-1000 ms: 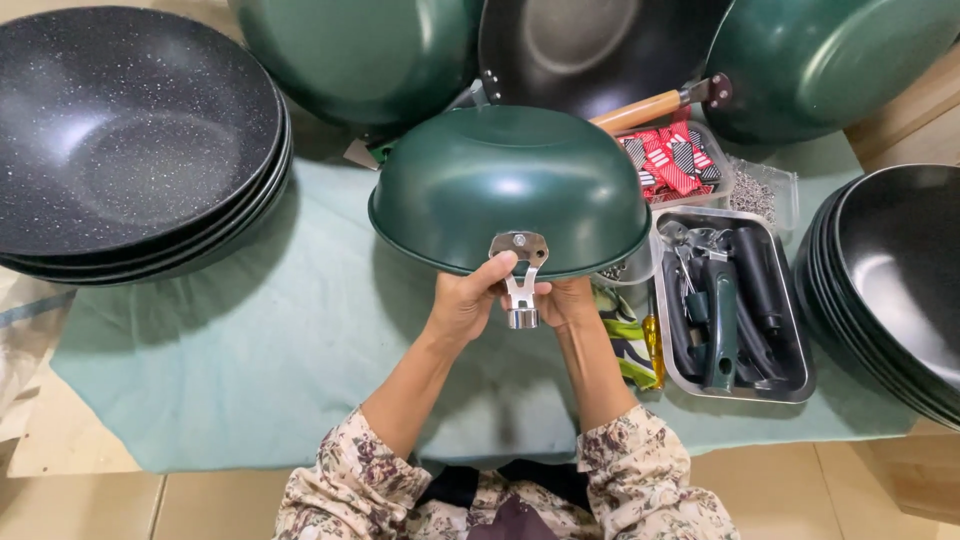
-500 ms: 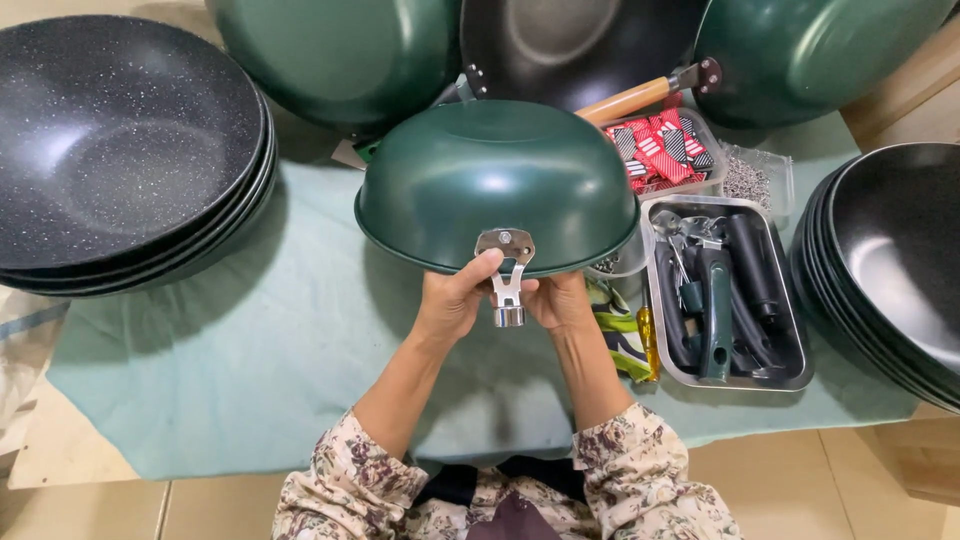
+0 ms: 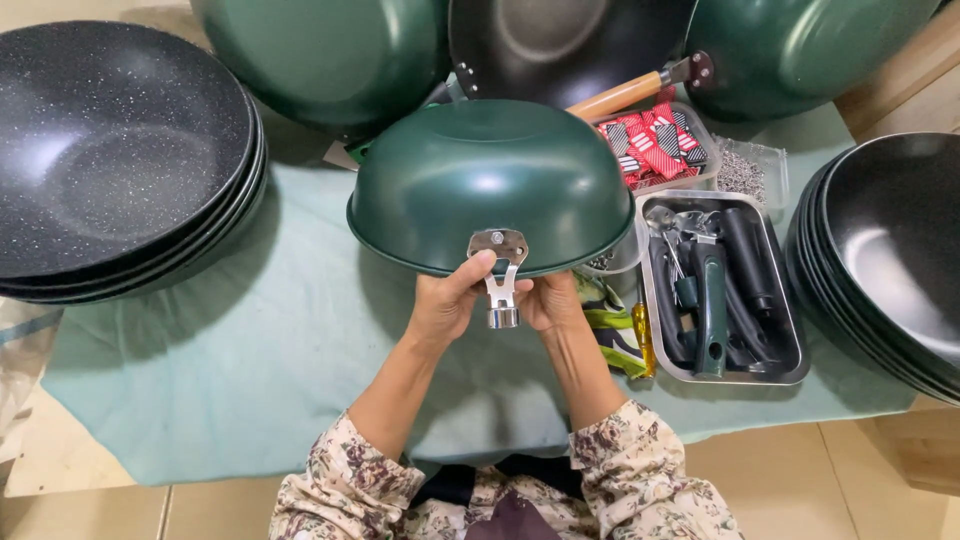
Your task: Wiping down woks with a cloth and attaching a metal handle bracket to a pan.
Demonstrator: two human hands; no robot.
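Barely shifted, one green wok (image 3: 490, 180) stays gripped by left hand (image 3: 450, 300) and, seemingly, right hand (image 3: 548, 300).

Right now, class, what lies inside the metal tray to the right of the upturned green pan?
The metal tray holds dark green and black handles lying lengthwise, with some small silver metal parts at its far end. The handles overlap, so whatever lies beneath them, and most of the tray's floor, is covered.

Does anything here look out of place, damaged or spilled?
Nothing looks spilled or damaged. The one odd point: the green wok held upside down by the left hand and right hand has only a bare metal bracket and no handle, while dark handles lie in the steel tray beside it.
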